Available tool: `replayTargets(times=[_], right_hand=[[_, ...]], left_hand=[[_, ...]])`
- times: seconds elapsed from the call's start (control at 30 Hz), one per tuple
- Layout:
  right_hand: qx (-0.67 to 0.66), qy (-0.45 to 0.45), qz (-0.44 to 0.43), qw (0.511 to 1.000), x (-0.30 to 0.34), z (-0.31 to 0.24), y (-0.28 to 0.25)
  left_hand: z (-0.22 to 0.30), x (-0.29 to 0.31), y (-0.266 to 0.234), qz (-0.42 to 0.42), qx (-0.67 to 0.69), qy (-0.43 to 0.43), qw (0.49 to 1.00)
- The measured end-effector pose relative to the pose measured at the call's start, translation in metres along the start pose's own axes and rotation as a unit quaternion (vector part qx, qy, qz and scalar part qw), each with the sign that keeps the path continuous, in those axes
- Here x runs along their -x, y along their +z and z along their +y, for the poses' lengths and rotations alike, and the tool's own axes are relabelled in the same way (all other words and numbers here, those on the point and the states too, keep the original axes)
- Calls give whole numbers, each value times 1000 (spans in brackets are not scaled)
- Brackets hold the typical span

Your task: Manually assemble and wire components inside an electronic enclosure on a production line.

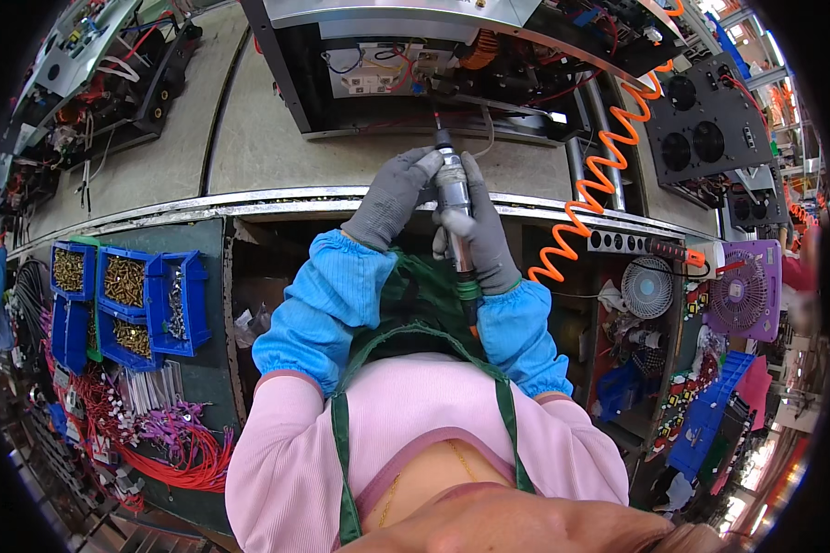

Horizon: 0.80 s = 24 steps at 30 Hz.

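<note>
Grey-gloved left hand [387, 201]: fingers together, closed on the front end of the silver driver [454, 189]. Grey-gloved right hand [491, 241]: fingers clamped round the driver's body. Driver: over the workbench's [277, 170] near edge, bit pointing into an open black chassis [387, 109]; contact at the tip cannot be told. Blue bins [183, 346], screws inside: toward the green side table's [214, 370] far edge. Red wires [180, 465]: nearer its near edge.

I can pass over the bench [258, 152] between the left chassis [148, 106] and middle chassis [278, 69]; the coiled orange hose [609, 169] obstructs me rightward
</note>
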State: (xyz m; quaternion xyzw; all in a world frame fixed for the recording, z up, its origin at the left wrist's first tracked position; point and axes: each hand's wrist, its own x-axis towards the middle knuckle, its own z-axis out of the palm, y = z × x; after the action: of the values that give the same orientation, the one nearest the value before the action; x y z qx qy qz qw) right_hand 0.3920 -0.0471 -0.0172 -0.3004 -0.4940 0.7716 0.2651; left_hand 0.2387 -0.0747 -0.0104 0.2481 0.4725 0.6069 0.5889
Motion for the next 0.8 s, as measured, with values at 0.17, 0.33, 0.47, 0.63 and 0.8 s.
replayTargets(times=[0.17,0.33,0.47,0.63,0.8], right_hand=[[-460,21,-104,882,1,-2,14],[-257,10,-32,966,3,-13,24],[-223,-12,-22,974,2,-13,23],[-211,-5,-23,977,3,-16,25],[-226,-18,-29,973,3,-11,24]], left_hand=[[12,2,2,-56,-17,29,998],[0,-4,-6,-69,13,35,997],[0,-3,-6,-69,41,23,997],[0,-3,-6,-82,57,20,995],[0,-4,-7,-75,49,20,996]])
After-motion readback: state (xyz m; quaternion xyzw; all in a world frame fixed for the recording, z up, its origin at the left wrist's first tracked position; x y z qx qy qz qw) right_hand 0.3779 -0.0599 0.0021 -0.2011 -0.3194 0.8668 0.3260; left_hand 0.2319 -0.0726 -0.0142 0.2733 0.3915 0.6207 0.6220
